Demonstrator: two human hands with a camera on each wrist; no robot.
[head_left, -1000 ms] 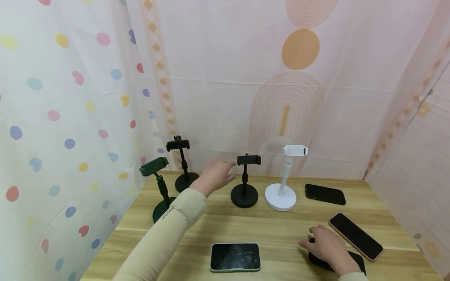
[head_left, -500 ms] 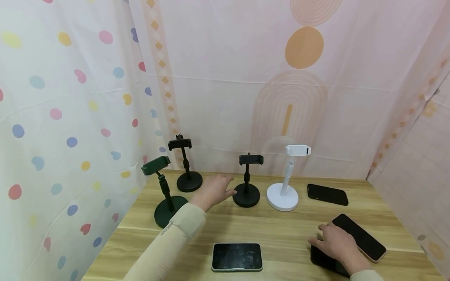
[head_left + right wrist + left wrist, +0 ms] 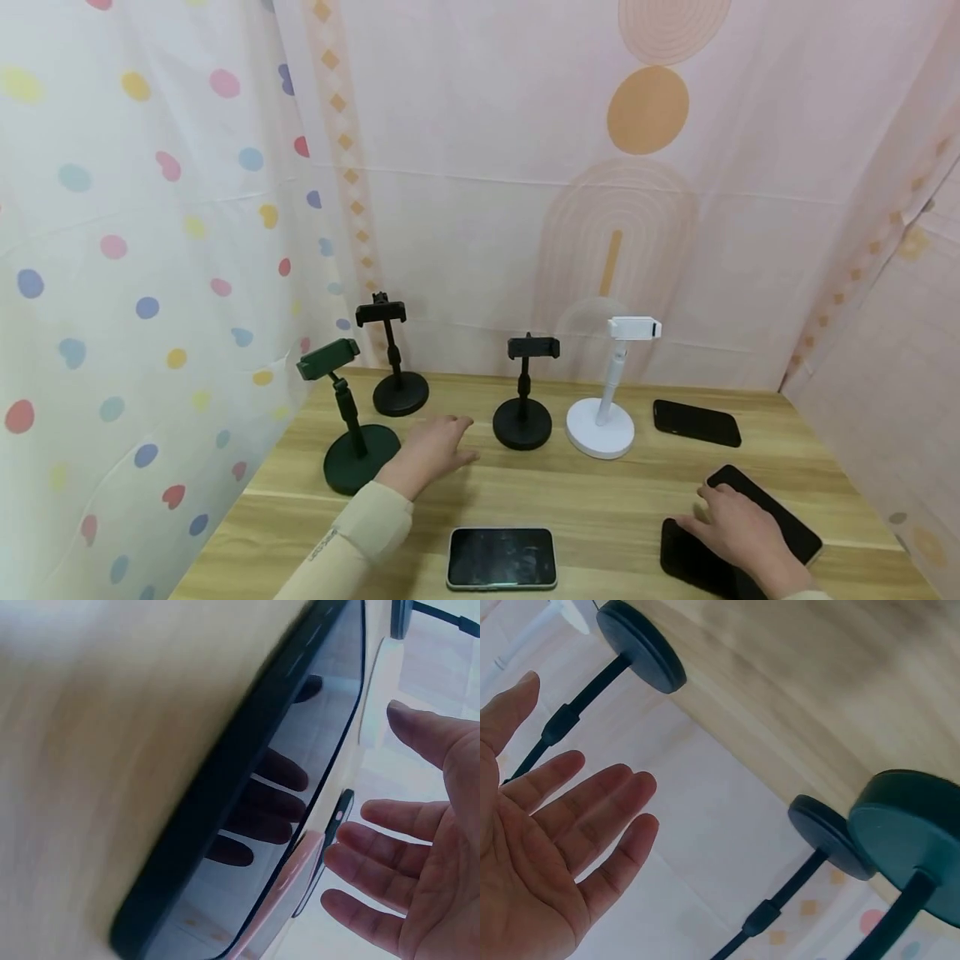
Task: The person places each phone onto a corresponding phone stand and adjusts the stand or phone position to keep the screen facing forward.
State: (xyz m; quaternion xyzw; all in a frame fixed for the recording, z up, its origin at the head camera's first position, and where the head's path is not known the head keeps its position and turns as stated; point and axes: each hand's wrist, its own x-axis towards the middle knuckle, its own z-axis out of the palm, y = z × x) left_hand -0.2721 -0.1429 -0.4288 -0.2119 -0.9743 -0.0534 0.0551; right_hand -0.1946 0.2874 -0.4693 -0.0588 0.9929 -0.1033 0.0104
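Observation:
My left hand [image 3: 429, 454] hovers over the table, its fingers loosely extended and holding nothing. It is between the green phone stand [image 3: 362, 457] and the middle black phone stand [image 3: 522, 423]. In the left wrist view its palm [image 3: 532, 877] faces the camera, bare. My right hand [image 3: 742, 527] is over a black-cased phone [image 3: 690, 554] and a pink-edged phone [image 3: 787, 521]. The right wrist view has its fingers [image 3: 375, 870] spread apart from the black-cased phone, mirrored in that phone's dark screen [image 3: 300, 750].
Another black phone stand [image 3: 401, 393] stands at the back left, and a white phone stand [image 3: 600, 429] right of centre. A light-edged phone [image 3: 501, 558] lies at the front middle, a black phone [image 3: 696, 423] at the back right. Curtains [image 3: 465, 208] hang behind the wooden table [image 3: 585, 500].
My left hand has drawn back towards me from beside the middle black stand. My right hand has slid to the right, uncovering more of the black-cased phone. Stands and phones stay put.

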